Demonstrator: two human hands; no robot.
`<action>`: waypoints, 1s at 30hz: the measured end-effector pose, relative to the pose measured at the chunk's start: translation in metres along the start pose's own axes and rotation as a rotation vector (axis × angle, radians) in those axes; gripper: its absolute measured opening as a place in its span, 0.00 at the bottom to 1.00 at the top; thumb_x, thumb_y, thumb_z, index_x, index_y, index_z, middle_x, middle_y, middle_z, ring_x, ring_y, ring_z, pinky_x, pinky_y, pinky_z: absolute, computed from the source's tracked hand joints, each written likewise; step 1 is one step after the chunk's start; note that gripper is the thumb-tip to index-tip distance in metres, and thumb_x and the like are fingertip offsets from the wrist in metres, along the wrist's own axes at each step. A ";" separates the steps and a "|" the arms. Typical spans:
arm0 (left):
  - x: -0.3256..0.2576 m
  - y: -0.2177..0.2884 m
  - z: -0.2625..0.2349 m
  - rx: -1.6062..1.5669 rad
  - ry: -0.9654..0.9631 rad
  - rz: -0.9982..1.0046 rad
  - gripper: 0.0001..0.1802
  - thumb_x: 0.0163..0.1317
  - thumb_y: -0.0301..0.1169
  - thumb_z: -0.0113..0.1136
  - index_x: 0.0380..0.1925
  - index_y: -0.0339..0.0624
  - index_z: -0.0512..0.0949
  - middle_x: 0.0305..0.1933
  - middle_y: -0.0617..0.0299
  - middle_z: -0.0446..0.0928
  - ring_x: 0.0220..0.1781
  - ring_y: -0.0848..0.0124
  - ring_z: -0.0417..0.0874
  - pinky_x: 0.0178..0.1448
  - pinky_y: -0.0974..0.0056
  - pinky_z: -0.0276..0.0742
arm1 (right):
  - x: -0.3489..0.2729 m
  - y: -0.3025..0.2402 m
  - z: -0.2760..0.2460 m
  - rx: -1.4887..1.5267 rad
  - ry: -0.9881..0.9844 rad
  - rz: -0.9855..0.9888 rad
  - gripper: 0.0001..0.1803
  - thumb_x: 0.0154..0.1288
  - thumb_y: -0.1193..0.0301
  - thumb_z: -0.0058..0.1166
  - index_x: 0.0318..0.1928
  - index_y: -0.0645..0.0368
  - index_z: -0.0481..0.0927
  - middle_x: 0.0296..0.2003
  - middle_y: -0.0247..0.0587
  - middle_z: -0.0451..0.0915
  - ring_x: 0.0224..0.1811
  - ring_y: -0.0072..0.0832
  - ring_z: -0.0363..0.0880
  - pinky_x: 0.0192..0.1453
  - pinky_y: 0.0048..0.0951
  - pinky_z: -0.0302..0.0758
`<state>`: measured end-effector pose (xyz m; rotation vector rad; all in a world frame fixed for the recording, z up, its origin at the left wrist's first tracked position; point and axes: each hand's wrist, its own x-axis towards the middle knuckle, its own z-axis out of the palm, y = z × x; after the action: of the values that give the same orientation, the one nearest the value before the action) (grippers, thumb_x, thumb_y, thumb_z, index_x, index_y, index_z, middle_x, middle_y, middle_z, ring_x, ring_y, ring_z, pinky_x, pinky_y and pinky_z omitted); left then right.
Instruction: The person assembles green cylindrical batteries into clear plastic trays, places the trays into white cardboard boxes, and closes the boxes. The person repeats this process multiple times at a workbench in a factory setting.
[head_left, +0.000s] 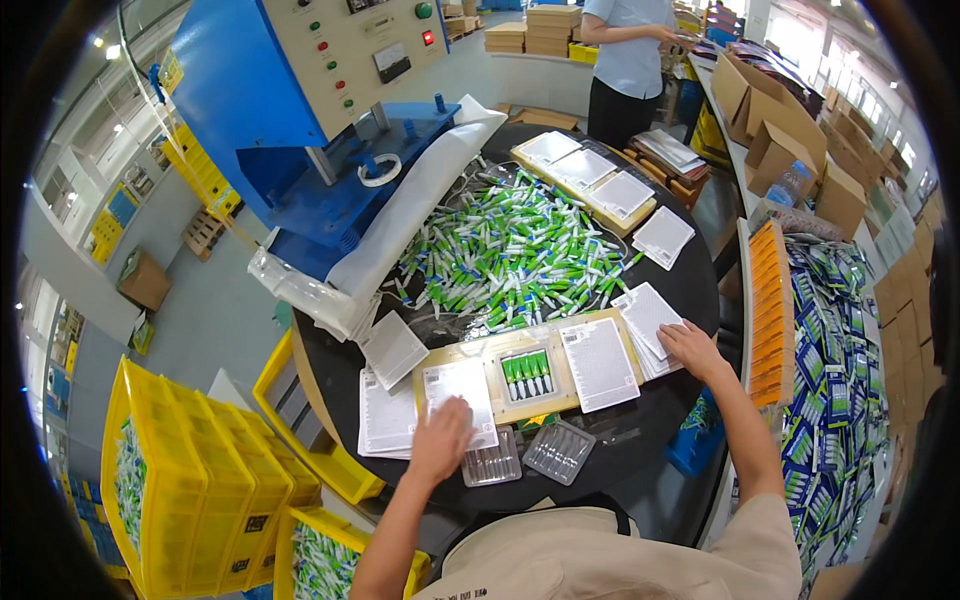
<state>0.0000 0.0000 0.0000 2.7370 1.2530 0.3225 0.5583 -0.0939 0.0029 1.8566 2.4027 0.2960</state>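
Note:
A yellowish fixture board (470, 352) lies on the round black table in front of me. Its middle cavity holds a clear blister tray with several small green-and-white tubes (527, 375). One white printed card (598, 365) covers the cavity to the right, another white card (458, 392) the one to the left. My left hand (443, 437), slightly blurred, is over the left card's lower edge, its fingers loosely extended. My right hand (690, 350) rests with fingers spread on a stack of white cards (648, 322). Two empty blister trays (560, 451) lie near the table's front edge.
A heap of green, white and blue tubes (510, 250) covers the table's middle. A second card-covered fixture (585, 175) is behind it. A blue press machine (330, 180) stands back left, yellow crates (200, 490) left, packaged goods (830, 400) right. Another person (630, 60) stands beyond.

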 end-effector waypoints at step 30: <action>-0.071 -0.073 -0.052 -0.123 -0.037 -0.083 0.33 0.62 0.38 0.65 0.67 0.41 0.70 0.75 0.48 0.66 0.79 0.51 0.63 0.82 0.34 0.46 | 0.068 -0.278 -0.067 0.414 -0.001 0.026 0.31 0.59 0.69 0.62 0.65 0.55 0.76 0.67 0.45 0.72 0.69 0.41 0.69 0.75 0.51 0.62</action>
<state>-0.1109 -0.0053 0.0259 2.5694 1.2875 0.3278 0.2648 -0.1018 0.0141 2.0369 2.5931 -0.2211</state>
